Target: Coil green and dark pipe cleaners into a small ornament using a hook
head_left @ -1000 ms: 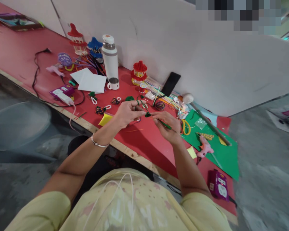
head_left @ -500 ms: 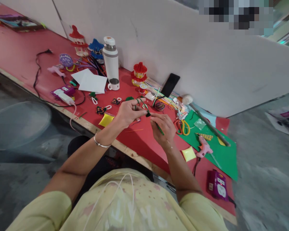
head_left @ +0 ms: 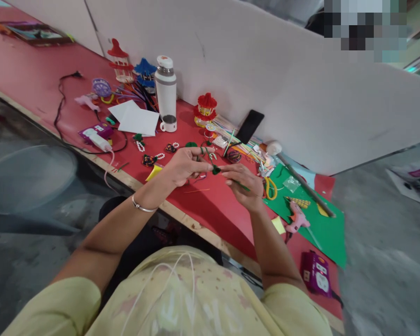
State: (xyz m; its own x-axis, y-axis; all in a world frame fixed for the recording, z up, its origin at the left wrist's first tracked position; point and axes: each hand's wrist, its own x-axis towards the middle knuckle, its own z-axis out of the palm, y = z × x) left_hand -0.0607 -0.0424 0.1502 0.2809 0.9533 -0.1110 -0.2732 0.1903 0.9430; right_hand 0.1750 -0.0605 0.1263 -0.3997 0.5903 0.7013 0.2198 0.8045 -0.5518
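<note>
My left hand (head_left: 185, 167) pinches a small dark green crochet piece (head_left: 215, 170) between thumb and a finger. Green yarn (head_left: 203, 150) loops around its raised index finger and runs down to the piece. My right hand (head_left: 244, 183) is closed on a crochet hook whose green handle (head_left: 244, 187) shows beneath the palm. The hook's tip meets the piece, though its exact place in the stitches is too small to make out. Behind the left hand lies a ball of green yarn (head_left: 191, 145), partly covered by the fingers.
Beaded yarn charms (head_left: 149, 160) lie left of my hands. A white flask (head_left: 165, 88) and a phone (head_left: 251, 126) stand behind. To the right are scissors (head_left: 270, 188), a pink glue gun (head_left: 297, 218), green sheet (head_left: 331, 238) and purple power strip (head_left: 316, 273). A wooden edge (head_left: 196, 225) runs along the front.
My right hand has shifted slightly right and its fingers have straightened, with the hook's handle lying flatter. The left hand keeps its pinch on the piece. The whole view has shifted a little.
</note>
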